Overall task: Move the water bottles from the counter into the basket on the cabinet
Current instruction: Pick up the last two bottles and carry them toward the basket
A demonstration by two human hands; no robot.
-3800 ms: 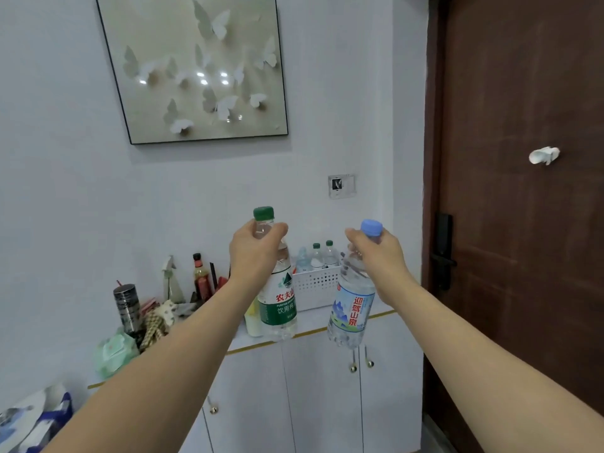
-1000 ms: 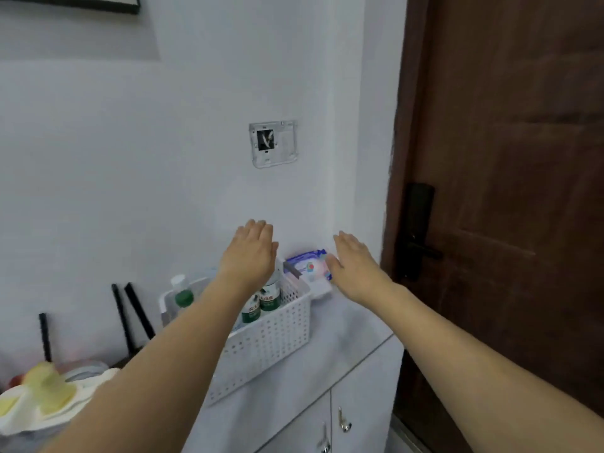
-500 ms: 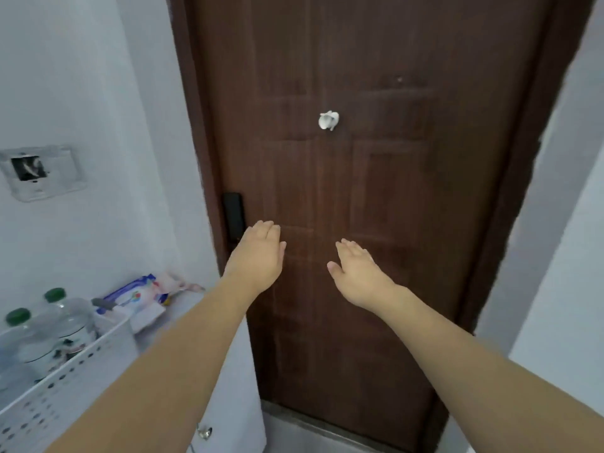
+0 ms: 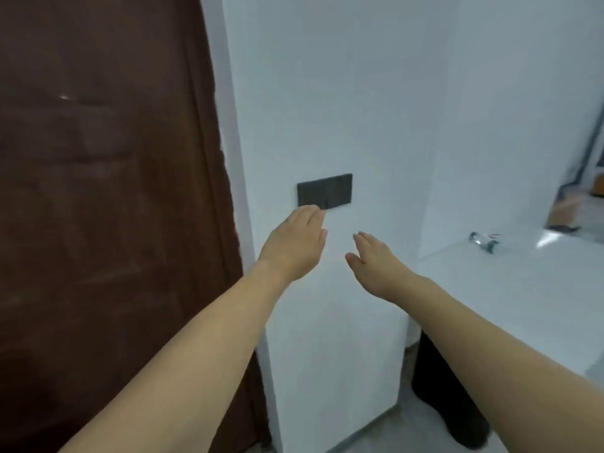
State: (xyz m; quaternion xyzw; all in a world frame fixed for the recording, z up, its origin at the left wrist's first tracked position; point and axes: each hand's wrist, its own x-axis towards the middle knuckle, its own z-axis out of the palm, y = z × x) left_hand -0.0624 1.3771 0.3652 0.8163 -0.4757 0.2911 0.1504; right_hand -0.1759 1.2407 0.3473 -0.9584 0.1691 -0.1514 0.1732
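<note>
My left hand [image 4: 294, 246] and my right hand [image 4: 376, 261] are stretched out in front of me, both empty with flat, loosely spread fingers. They hover before a white wall pillar [image 4: 327, 125]. A white counter [image 4: 523, 289] runs along the right side. On its far end lies a blurred clear object with a dark end [image 4: 483, 240], possibly a bottle; I cannot tell for sure. The basket and the cabinet are out of view.
A dark brown door [image 4: 108, 191] fills the left side. A black switch plate [image 4: 325, 193] sits on the pillar just above my left hand. A dark gap [image 4: 441, 387] opens under the counter. A mirror or window edge [image 4: 581, 207] shows at far right.
Both bottles were let go into the basket. Since then my view has swung right, past the door to the white pillar and counter. Both hands stay empty and outstretched.
</note>
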